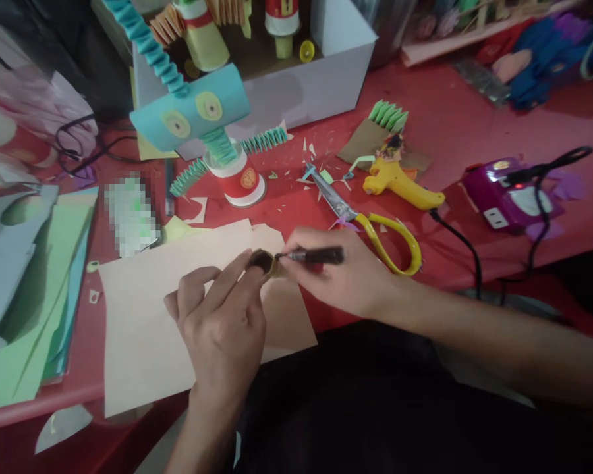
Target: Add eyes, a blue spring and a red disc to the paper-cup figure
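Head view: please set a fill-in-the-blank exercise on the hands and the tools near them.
The right hand holds a marker to a small piece pinched in the left hand, above a sheet on the ____ table.
The scissors have ____ handles.
The power strip is ____.
Missing words: red; yellow; purple.

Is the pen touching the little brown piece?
Touching. The head view shows the tip of the pen resting on the little brown piece, which the left hand pinches; the right hand holds the pen.
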